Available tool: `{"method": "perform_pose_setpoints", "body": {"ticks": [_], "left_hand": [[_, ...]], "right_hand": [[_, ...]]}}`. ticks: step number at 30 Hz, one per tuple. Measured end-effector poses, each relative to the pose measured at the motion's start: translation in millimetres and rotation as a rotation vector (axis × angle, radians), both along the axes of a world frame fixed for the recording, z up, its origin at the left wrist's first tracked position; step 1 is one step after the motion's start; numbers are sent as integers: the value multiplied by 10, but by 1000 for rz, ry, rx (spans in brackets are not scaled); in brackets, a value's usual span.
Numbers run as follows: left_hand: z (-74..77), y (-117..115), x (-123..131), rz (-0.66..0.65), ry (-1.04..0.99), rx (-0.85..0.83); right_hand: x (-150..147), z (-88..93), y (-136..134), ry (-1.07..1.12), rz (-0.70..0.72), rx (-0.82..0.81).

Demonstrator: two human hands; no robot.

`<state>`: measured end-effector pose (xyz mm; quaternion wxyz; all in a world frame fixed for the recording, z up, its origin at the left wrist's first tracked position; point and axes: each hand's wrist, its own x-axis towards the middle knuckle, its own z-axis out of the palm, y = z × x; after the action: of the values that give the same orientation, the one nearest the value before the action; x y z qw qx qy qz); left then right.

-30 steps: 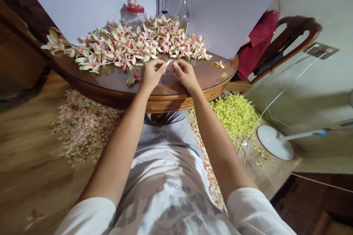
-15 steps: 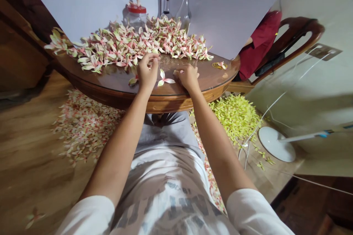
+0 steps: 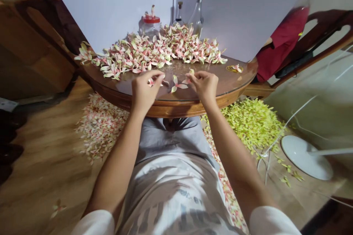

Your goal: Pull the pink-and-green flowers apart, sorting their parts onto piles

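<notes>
Round table (image 3: 176, 108): dark polished wood rim, glossy glass top that throws back reflections. The far half carries a loose heap of flowers (image 3: 162, 49), thin pointed petals in cream, pink and pale green, matt and papery-looking.

Left hand (image 3: 145, 90): fingers curled in narrow, thumb and fingertips pinched on a small flower (image 3: 150, 80), pink at the centre. It is held just above the glass at the near edge.

Right hand (image 3: 204, 86): also narrow, with the fingertips closed on a pale petal bit (image 3: 190, 72).

Between the two hands a loose flower (image 3: 176, 85) lies flat on the glass, three or four splayed petals. One more single bloom (image 3: 234, 68) sits well apart at the right side.

Behind the heap: clear jar (image 3: 150, 25) with a red lid and two clear glass bottles (image 3: 197, 13), against a smooth white wall.

Wood floor: pink-cream petal litter (image 3: 102, 126) to the left, dense yellow-green litter (image 3: 250, 121) to the right, near a white round fan base (image 3: 306, 152). A person in red (image 3: 281, 44) sits on a curved wooden chair (image 3: 325, 33).

Against half a second earlier: the left hand has come back from the edge of the heap. The right hand has lifted off the glass and now pinches. The loose flower lies where it was.
</notes>
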<state>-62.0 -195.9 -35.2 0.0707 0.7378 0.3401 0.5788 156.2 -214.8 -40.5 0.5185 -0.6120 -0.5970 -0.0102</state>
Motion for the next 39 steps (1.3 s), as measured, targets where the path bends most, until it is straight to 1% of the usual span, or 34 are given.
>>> {"method": "perform_pose_setpoints", "body": {"ticks": [2, 4, 6, 9, 11, 16, 18, 22, 27, 29, 32, 34, 36, 38, 39], "left_hand": [[118, -302, 122, -104, 64, 71], [210, -547, 211, -162, 77, 170], [266, -711, 246, -152, 35, 222], [302, -830, 220, -111, -40, 199], [311, -864, 186, -128, -57, 157], [318, -913, 150, -255, -98, 7], [321, -925, 146, -293, -91, -32], [334, -950, 131, -363, -91, -76], [367, -986, 128, -396, -92, -75], [379, -990, 139, -379, -88, -56], [385, -976, 158, -325, -60, 30], [382, -965, 165, -288, -6, 110], [376, -967, 173, -254, 61, 182], [361, -980, 191, -240, 100, 211], [347, -985, 205, -241, 98, 198]], "right_hand": [[-187, 98, -337, 40, 98, 60], [-370, 217, -675, 80, 167, 103], [-507, 335, -942, 113, 240, 138], [-592, 451, -1144, 163, 320, 150], [-585, 476, -1176, 219, 357, 150], [-521, 443, -1153, 439, 466, 142], [-508, 424, -1157, 488, 483, 128], [-502, 413, -1195, 523, 473, 136], [-501, 437, -1248, 513, 470, 114], [-509, 446, -1264, 528, 497, 100], [-517, 459, -1285, 528, 538, 80], [-505, 468, -1296, 485, 540, 51], [-475, 478, -1303, 409, 509, 15], [-442, 479, -1305, 318, 456, -5], [-431, 473, -1305, 280, 434, -10]]}}
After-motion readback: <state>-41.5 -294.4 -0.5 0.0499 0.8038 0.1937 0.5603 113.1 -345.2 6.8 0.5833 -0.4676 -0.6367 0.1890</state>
